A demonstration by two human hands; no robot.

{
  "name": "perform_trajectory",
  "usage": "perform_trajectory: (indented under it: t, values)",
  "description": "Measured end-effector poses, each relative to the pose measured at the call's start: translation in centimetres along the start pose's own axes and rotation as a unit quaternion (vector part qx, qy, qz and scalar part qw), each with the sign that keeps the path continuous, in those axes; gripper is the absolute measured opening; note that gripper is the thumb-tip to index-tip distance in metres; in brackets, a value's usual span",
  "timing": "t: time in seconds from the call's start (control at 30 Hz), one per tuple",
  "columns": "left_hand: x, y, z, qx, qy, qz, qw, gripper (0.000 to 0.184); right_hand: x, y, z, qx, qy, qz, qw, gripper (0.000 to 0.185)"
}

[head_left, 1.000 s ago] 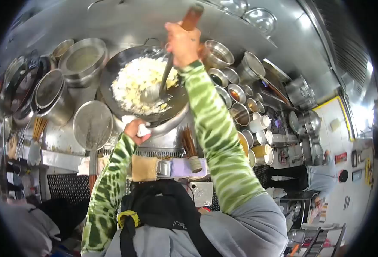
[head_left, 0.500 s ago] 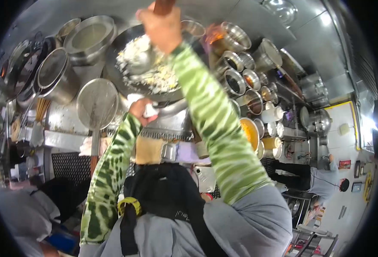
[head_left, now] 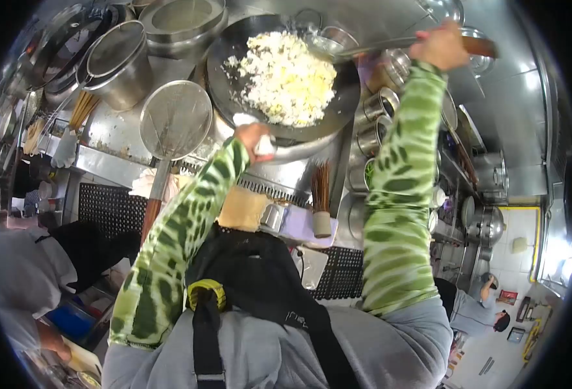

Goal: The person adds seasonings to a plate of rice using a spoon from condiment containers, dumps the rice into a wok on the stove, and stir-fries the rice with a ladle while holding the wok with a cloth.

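Observation:
A large dark wok [head_left: 221, 84] holds a heap of white and yellow food [head_left: 289, 81] that looks like rice with egg. My left hand [head_left: 255, 141] is closed around a white cloth [head_left: 266, 145] at the wok's near rim. Up at the right, my right hand [head_left: 443, 47] grips the wooden handle of a long metal ladle [head_left: 383, 45]. The ladle's bowl rests at the wok's upper right side, by the edge of the food.
A round strainer [head_left: 176, 120] lies left of the wok, near stacked pots [head_left: 121, 78]. Metal containers [head_left: 371, 139] stand to the right. A bamboo brush [head_left: 321, 194] is below the wok. One person [head_left: 480, 314] is far right, another [head_left: 20, 279] at lower left.
The ladle has swung from inside the wok to its upper right side, with my right hand moving right. The food is now gathered in one heap. The view has shifted.

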State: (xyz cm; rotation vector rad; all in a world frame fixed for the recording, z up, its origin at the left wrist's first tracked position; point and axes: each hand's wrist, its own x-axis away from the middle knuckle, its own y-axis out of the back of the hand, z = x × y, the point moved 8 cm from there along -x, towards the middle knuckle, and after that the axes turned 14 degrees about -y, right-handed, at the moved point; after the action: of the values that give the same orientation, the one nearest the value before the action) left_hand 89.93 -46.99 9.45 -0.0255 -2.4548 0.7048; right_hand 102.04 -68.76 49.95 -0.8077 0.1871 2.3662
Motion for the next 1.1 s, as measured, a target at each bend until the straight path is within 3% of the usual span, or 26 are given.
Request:
perform_trajectory:
  t: [0.03, 0.07, 0.1, 0.13, 0.17, 0.2, 0.23, 0.27, 0.33, 0.37, 0.4, 0.43, 0.5, 0.53, 0.57, 0.6, 0.63, 0.67, 0.73, 0.77, 0.8, 0.9, 0.93, 0.97, 1.03, 1.1]
  values:
    - [-0.2, 0.0, 0.0, -0.007, 0.005, -0.013, 1.0, 0.017, 2.2, -0.6, -1.2, 0.152, 0.145, -0.048, 0.977, 0.019]
    - [-0.4, 0.0, 0.2, -0.017, 0.021, -0.005, 1.0, 0.018, 4.6, -1.5, -2.6, 0.299, 0.282, -0.099, 0.906, 0.02]
    - [0.1, -0.2, 0.0, -0.023, 0.024, 0.002, 0.999, 0.019, 5.2, -1.8, -3.0, 0.277, 0.264, -0.072, 0.921, 0.02]
    - [0.2, 0.0, 0.3, -0.01, -0.062, 0.023, 0.998, 0.02, 5.8, -2.2, -3.4, 0.254, 0.245, -0.046, 0.935, 0.02]
    - [0.2, 0.5, 1.5, 0.001, -0.147, 0.045, 0.988, 0.021, 4.8, -2.5, -4.5, 0.052, 0.063, 0.05, 0.995, 0.019]
    - [3.8, -0.1, 0.9, -0.002, -0.053, -0.022, 0.998, 0.027, 4.0, -4.4, -4.7, -0.166, -0.112, 0.143, 0.969, 0.017]
    - [8.1, -0.7, 0.2, 0.007, 0.04, -0.094, 0.995, 0.034, 3.9, -3.3, 1.2, 0.13, -0.032, 0.093, 0.987, 0.013]
    - [10.3, -2.0, -0.1, 0.085, 0.031, 0.108, 0.99, 0.032, 7.2, -1.2, 6.0, -0.131, -0.193, 0.058, 0.971, 0.014]
    - [10.4, -1.6, -0.7, 0.008, -0.01, 0.06, 0.998, 0.034, 7.7, -0.4, 9.0, -0.188, -0.163, 0.1, 0.963, 0.016]
    - [13.1, -2.3, -2.1, 0.037, 0.05, 0.009, 0.998, 0.035, 8.6, -0.4, 8.2, -0.243, -0.178, 0.127, 0.945, 0.016]
    - [11.1, -1.8, -2.4, 0.054, 0.025, 0.015, 0.998, 0.027, 10.5, -0.8, 6.7, -0.248, -0.202, 0.146, 0.936, 0.017]
    - [7.4, -0.8, -1.4, 0.067, -0.004, 0.026, 0.997, 0.02, 12.9, -1.9, 5.2, -0.255, -0.22, 0.161, 0.928, 0.019]
    - [5.6, 2.5, 3.0, 0.002, -0.036, -0.044, 0.998, 0.021, 13.7, -3.8, 5.2, -0.242, -0.224, 0.172, 0.928, 0.022]
    - [5.7, 3.3, 5.0, 0.02, -0.018, -0.006, 1.0, 0.02, 12.7, -4.3, 6.2, -0.222, -0.217, 0.166, 0.936, 0.022]
    - [7.7, 4.1, 6.3, -0.013, 0.023, -0.067, 0.997, 0.021, 10.7, -3.6, 6.2, -0.189, -0.195, 0.153, 0.95, 0.017]
    - [8.5, 4.6, 8.9, 0.054, 0.073, 0.033, 0.995, 0.023, 8.7, -2.8, 6.2, -0.154, -0.174, 0.138, 0.963, 0.012]
    - [10.8, 4.8, 8.7, -0.004, 0.046, 0.098, 0.994, 0.024, 6.0, -2.3, 6.3, -0.145, -0.131, 0.147, 0.97, 0.009]
    - [12.9, 3.2, 5.3, -0.076, -0.002, 0.143, 0.987, 0.022, 5.0, -0.8, 7.3, -0.219, -0.157, 0.098, 0.958, 0.017]
    - [13.5, 1.4, 3.3, -0.05, 0.047, 0.134, 0.989, 0.02, 10.4, 0.3, 13.5, -0.184, -0.02, 0.134, 0.973, 0.016]
    - [11.7, 0.4, 2.4, 0.043, 0.137, 0.086, 0.986, 0.019, 12.4, 0.1, 14.7, -0.143, 0.055, 0.159, 0.975, 0.015]
    - [9.9, -0.5, -0.7, 0.061, 0.013, 0.055, 0.997, 0.017, 12.4, -1.2, 11.7, -0.058, -0.023, 0.051, 0.997, 0.014]
    - [8.5, 1.6, 3.7, 0.084, -0.025, 0.042, 0.995, 0.016, 10.7, -4.0, 1.6, -0.099, -0.082, -0.063, 0.99, 0.016]
    - [8.0, 3.2, 6.5, 0.072, -0.016, 0.039, 0.996, 0.02, 8.6, -3.8, 1.2, -0.119, -0.107, -0.05, 0.986, 0.017]
    - [7.7, 5.0, 9.3, 0.046, -0.001, 0.049, 0.998, 0.026, 7.9, -2.9, 2.3, -0.14, -0.22, -0.003, 0.965, 0.018]
    - [7.3, 6.7, 13.4, 0.014, -0.023, 0.106, 0.994, 0.038, 5.3, -1.4, 5.9, -0.199, -0.19, 0.102, 0.956, 0.024]
    - [14.4, 2.7, 5.6, -0.015, -0.03, 0.133, 0.991, 0.033, 7.6, -0.4, 11.5, -0.167, -0.191, 0.11, 0.961, 0.021]
